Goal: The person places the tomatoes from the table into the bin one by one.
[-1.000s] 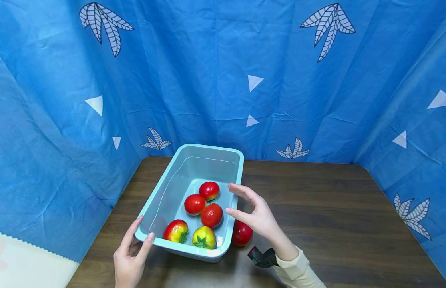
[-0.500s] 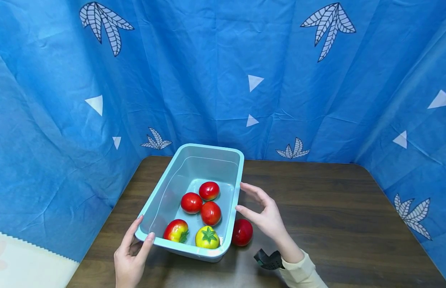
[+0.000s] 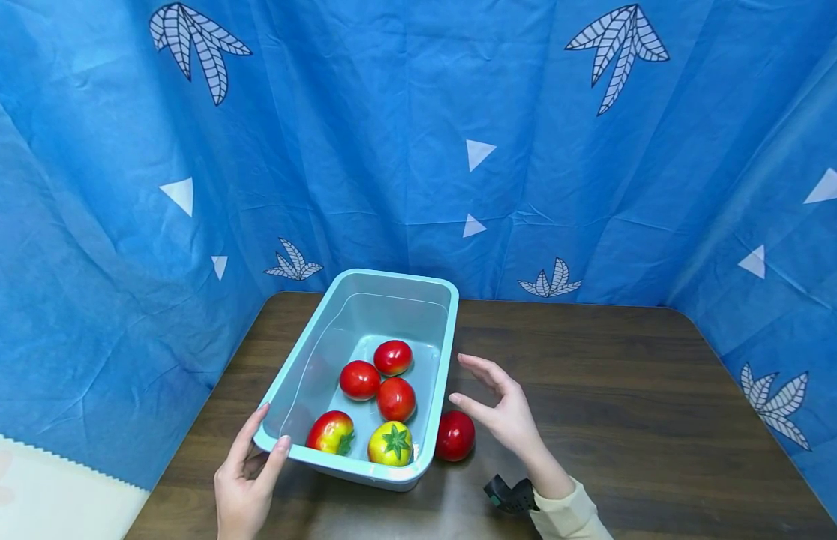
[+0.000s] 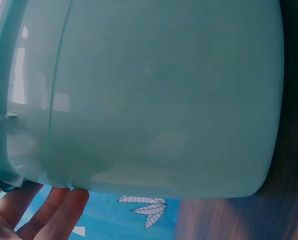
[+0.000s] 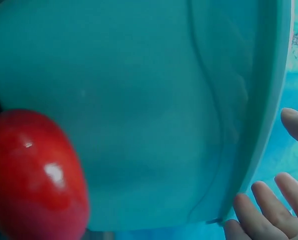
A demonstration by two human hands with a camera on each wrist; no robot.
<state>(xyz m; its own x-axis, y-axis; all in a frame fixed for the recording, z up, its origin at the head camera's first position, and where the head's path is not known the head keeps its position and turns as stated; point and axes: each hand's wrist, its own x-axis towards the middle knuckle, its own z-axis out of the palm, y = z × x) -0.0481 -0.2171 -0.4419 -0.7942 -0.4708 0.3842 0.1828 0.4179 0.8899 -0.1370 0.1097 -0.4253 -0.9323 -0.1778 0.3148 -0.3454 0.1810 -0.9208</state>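
My left hand [image 3: 243, 487] grips the near left corner of a light blue plastic bin [image 3: 310, 337], thumb over the rim and fingers along the outer side. Inside the bin lie several tomatoes: three red ones, including a red tomato [image 3: 359, 379], then a red-and-yellow tomato [image 3: 331, 433] and a yellow tomato [image 3: 390, 443] with its green leafy top up. Beside the bin's right wall, my right hand [image 3: 509, 416] hovers with fingers spread and nothing in them. Just left of and below that hand, a dark red round fruit [image 3: 455, 436] lies on the table; it looms large in the right wrist view.
The bin stands on a dark wood table [image 3: 594, 390], left of its middle. A blue patterned curtain [image 3: 405, 135] closes off the back and sides. Pale cloth [image 3: 54, 487] shows at the lower left.
My right hand has drawn back rightward from over the bin's rim. In the bin, the yellow tomato has rolled so its leafy top faces up, and a red tomato has shifted slightly left.
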